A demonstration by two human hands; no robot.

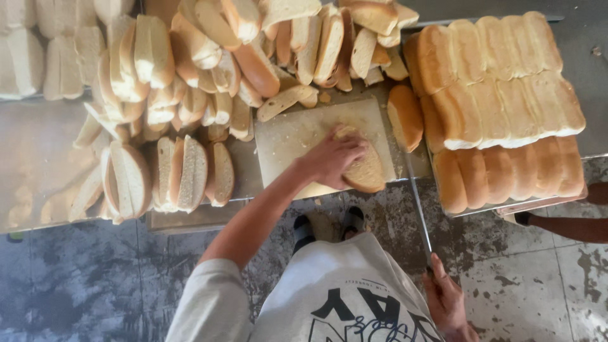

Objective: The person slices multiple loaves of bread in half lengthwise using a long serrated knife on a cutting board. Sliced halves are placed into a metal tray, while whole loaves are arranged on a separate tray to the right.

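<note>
My left hand [332, 157] presses down on a bread roll [367, 172] that lies on a pale cutting board [288, 136] at the table's front edge. My right hand [446, 303] is low at my side, fingers closed round the handle of a long thin knife [418, 202] whose blade runs up toward the board's right edge. An uncut roll [405, 117] lies just right of the board.
A big heap of halved rolls [209, 69] covers the table left of and behind the board. Slabs of joined uncut rolls [500, 82] are stacked at right. Another person's leg [570, 227] shows at the right edge. My shoes [304, 229] stand on stained floor.
</note>
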